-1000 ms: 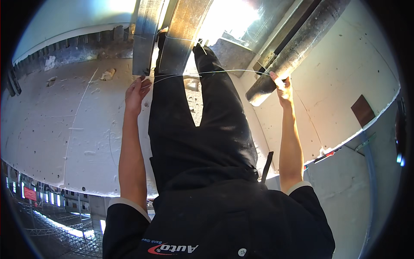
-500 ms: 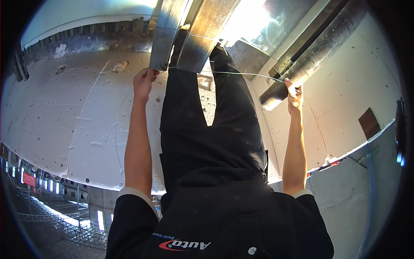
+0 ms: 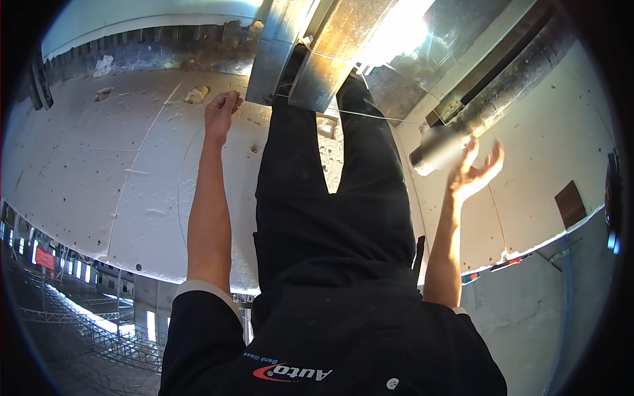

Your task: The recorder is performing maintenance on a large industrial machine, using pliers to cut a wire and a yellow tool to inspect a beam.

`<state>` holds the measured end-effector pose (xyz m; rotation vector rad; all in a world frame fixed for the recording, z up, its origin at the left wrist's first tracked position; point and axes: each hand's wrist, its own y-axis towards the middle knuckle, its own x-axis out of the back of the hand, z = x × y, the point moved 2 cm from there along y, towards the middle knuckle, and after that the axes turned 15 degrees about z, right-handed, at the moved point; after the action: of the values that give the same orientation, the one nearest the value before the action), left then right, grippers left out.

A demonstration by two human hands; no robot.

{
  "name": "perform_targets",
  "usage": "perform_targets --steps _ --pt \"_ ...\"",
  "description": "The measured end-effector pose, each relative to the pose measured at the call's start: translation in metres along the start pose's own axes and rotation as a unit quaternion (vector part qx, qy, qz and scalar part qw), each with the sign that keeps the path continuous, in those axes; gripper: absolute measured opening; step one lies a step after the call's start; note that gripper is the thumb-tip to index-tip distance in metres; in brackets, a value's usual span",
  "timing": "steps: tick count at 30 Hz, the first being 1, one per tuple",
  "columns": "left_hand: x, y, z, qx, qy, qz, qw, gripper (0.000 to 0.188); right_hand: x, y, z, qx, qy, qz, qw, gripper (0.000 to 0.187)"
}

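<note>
Left hand: the left hand (image 3: 221,112) sits at about 11 o'clock from the picture's centre, arm stretched out, fingers pinched together on the thin pale wire (image 3: 370,116).
Wire: the thin pale wire runs from the left hand across toward 1 o'clock, passing over the lower end of the shiny folded sheet-metal channel (image 3: 330,59) and the black trouser legs (image 3: 330,198); its far end fades out near the grey cylindrical pipe (image 3: 475,115), and I cannot tell where it stops.
Right hand: the right hand (image 3: 472,173) is at about 3 o'clock, fingers spread apart and curled loosely, holding nothing; it hangs just beside the round end of the grey cylindrical pipe, apart from it.
Channel: the shiny folded sheet-metal channel lies at 12 o'clock, with a bright glare on its right part.
Pipe: the grey cylindrical pipe slants toward 2 o'clock beside a flat metal strip.
Floor: the pale, pitted concrete floor (image 3: 119,171) spreads to 9 o'clock and ends in a curved edge; a brown square patch (image 3: 571,204) lies on it at 3 o'clock.
Clothing: black top with a white-edged sleeve (image 3: 198,290) at 7 o'clock.
</note>
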<state>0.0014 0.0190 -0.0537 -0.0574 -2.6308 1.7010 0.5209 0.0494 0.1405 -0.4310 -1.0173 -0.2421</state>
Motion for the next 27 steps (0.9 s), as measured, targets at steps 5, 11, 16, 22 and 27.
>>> perform_targets --steps 5,11,16,22,27 --pt "0.002 -0.004 0.006 0.009 0.013 0.003 1.000 0.031 -0.116 -0.025 0.090 0.188 -0.040 0.376 0.906 0.028" --pt "-0.004 -0.007 0.004 0.007 0.029 0.031 0.999 0.033 -0.199 -0.026 0.062 0.043 -0.104 0.610 0.785 0.030" --pt "0.029 -0.029 0.060 0.062 0.041 0.018 0.997 0.039 -0.220 -0.018 0.073 0.003 -0.067 0.585 0.808 0.028" --pt "0.016 -0.061 0.060 0.389 -0.189 0.033 0.901 0.068 -0.233 -0.009 0.055 0.001 -0.061 0.534 0.844 0.022" --pt "-0.033 -0.070 -0.039 0.391 0.038 0.387 0.834 0.076 -0.229 -0.008 0.061 0.042 -0.007 0.495 0.868 0.020"
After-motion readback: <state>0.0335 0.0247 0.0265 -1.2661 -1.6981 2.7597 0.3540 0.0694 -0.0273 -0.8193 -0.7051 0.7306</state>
